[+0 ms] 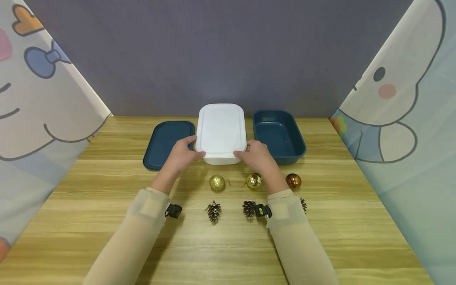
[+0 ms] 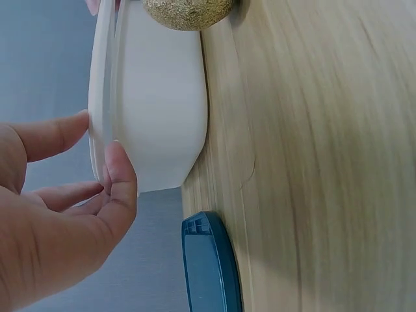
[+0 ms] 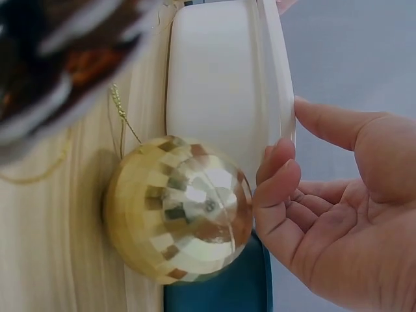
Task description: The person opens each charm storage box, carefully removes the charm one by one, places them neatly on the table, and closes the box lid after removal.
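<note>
A white lid [image 1: 221,128] lies over a white box [image 1: 221,160] at the back middle of the table. My left hand [image 1: 183,154] pinches the lid's near left corner, thumb on top and fingers curled under the rim in the left wrist view. On the near right corner, my right hand [image 1: 257,155] grips the same lid in the same manner. A thin gap shows between the lid's rim and the box wall in the wrist views; whether they touch anywhere I cannot tell. The inside of the box is hidden.
Left of the box lies a dark blue lid [image 1: 169,144]; right of it stands an open dark blue box [image 1: 278,136]. Nearer are a glittery gold ball [image 1: 217,183], a shiny gold ball [image 1: 254,180], a copper ball [image 1: 293,181] and pine cones [image 1: 214,212], one partly behind the right sleeve.
</note>
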`<state>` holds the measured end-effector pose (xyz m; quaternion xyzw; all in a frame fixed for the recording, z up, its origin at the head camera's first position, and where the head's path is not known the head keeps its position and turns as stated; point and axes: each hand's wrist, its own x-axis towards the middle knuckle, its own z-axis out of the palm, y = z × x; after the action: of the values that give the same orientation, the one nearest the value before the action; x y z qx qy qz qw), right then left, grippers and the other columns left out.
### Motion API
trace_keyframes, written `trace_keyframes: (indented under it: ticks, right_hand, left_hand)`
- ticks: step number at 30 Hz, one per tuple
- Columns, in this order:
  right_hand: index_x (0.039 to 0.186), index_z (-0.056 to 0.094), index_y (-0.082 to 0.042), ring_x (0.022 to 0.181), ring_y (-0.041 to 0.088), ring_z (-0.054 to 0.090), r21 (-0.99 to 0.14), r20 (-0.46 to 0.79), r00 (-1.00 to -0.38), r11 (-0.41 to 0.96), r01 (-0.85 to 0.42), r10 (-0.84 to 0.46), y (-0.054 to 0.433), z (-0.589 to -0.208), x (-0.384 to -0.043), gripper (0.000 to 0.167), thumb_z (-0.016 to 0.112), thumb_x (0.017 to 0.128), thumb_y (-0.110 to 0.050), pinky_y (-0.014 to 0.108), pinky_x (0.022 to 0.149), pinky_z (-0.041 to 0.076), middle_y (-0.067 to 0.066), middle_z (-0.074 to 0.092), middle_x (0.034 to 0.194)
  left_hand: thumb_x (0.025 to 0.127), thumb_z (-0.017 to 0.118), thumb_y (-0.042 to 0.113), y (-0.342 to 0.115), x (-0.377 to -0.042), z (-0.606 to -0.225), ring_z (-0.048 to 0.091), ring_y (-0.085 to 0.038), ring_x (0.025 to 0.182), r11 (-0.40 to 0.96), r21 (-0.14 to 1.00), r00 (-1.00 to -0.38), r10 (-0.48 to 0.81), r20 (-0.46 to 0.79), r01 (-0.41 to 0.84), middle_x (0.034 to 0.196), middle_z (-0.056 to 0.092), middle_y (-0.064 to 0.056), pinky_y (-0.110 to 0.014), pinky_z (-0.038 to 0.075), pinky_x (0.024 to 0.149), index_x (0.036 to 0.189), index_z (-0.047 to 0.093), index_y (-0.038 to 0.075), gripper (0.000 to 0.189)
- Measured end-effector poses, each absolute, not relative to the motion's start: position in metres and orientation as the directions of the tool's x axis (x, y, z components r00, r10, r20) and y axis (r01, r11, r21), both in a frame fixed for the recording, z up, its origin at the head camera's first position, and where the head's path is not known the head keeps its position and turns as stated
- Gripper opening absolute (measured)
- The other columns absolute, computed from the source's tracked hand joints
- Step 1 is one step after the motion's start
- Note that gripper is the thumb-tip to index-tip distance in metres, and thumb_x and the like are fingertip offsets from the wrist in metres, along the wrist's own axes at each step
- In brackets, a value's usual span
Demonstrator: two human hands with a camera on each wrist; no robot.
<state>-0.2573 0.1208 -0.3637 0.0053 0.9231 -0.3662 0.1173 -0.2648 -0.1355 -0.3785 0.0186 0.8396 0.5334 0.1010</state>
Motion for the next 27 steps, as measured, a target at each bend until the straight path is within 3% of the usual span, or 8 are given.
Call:
trace_keyframes:
  ticks: [15,27]
  right_hand:
    - [0.108,0.065,-0.004,0.076,0.022,0.056,-0.6,-0.229,-0.968,0.798,0.061,-0.099,0.119,-0.359,-0.266,0.039,0.068,0.104,-0.043,0.035,0.068,0.047,0.007,0.062,0.089]
    - [0.1,0.07,-0.001,0.056,0.015,0.05,-0.513,-0.345,-0.932,0.853,0.09,-0.109,0.116,-0.352,-0.28,0.04,0.067,0.105,-0.041,0.03,0.057,0.042,0.005,0.063,0.07]
  left_hand:
    - [0.104,0.068,0.012,-0.135,-0.269,-0.382,0.063,-0.043,0.132,0.456,0.884,-0.972,0.147,-0.185,-0.099,0.169,0.038,-0.022,-0.055,0.052,0.113,0.169,0.025,0.003,0.078]
    - [0.104,0.068,0.012,-0.136,-0.275,-0.381,0.066,-0.045,0.129,0.466,0.878,-0.963,0.166,-0.212,-0.112,0.168,0.04,-0.022,-0.056,0.05,0.115,0.167,0.03,0.003,0.074]
